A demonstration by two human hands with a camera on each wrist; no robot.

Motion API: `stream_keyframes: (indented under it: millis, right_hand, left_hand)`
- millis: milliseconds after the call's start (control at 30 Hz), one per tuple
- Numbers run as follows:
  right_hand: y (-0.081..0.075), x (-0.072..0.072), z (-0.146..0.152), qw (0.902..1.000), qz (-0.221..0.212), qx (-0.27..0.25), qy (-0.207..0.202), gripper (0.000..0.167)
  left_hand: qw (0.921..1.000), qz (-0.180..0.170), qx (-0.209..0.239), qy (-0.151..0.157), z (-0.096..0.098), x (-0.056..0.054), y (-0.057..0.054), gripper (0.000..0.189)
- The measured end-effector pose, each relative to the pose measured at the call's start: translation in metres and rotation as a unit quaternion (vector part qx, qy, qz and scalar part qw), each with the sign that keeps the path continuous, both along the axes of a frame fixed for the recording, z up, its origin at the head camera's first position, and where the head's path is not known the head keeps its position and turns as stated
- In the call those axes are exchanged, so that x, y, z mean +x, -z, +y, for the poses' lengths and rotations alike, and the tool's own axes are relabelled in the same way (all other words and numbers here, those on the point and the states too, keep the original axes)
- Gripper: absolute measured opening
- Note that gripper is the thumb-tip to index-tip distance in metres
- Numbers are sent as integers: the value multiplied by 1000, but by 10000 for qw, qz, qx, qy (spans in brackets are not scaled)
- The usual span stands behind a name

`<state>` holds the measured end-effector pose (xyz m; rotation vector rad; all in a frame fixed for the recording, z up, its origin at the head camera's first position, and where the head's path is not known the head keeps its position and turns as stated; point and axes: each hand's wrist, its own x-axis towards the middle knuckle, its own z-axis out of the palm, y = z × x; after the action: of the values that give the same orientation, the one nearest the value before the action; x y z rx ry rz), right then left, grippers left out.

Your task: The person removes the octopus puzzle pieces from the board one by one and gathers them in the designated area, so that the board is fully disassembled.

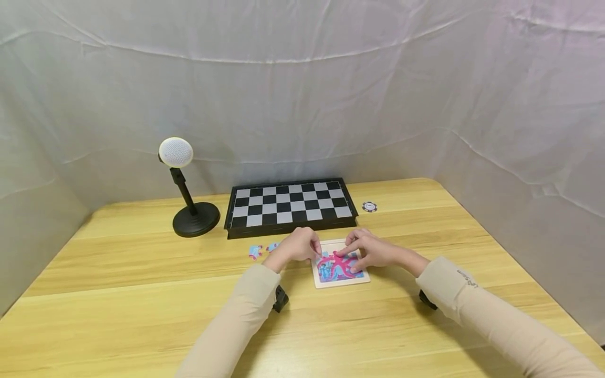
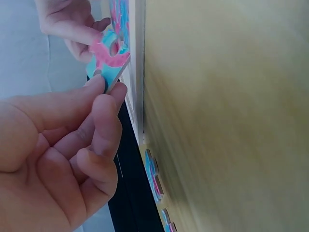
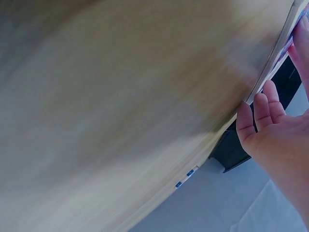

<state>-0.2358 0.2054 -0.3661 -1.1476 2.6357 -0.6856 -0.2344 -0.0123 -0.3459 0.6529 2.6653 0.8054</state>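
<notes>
A jigsaw puzzle (image 1: 329, 272) with a pink figure on blue lies in a pale, shallow tray (image 1: 319, 285). Between thumb and fingers my left hand (image 1: 300, 244) pinches a pink-and-blue puzzle piece (image 2: 110, 59), tilted over the tray's left side. My right hand (image 1: 374, 251) is over the tray's right part, index fingertip and thumb touching the puzzle. In the right wrist view its other fingers (image 3: 261, 110) lie by the tray's edge. Two loose puzzle pieces, one nearer (image 1: 255, 252) and one partly behind the left hand (image 1: 271, 247), lie left of the tray.
Behind the tray sits a black-and-white checkered board (image 1: 290, 203) with raised black sides. A round chip (image 1: 369, 207) lies to its right. At the left stands a black stand (image 1: 196, 219) with a round white head. Pale cloth (image 1: 302, 105) hangs around the wooden table (image 1: 142, 315).
</notes>
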Motion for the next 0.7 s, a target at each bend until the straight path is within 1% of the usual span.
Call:
stream_keyframes:
  millis: [133,233,433,600,700]
  right_hand:
    - [1,0,0,10000,-53,3,65,46]
    - [2,0,1,9999,-97,-12,91,46]
    - [2,0,2,9998,-166,-47,95,46]
    - [2,-1,3,9998,-169,-61,80,46]
    - [2,-1,3,9999,-126,-47,82,45]
  left_hand:
    - [9997,-178,174,-72,-1,-1,0,11]
    - [9991,-244,311,-132,-2,-2,0,10]
    - [9980,-264,563,-110,-6,-3,0,8]
    - [9964,-241,804,-86,-13,-4,0,9]
    - [9945,-359,965,-200,-19,-4,-1,8]
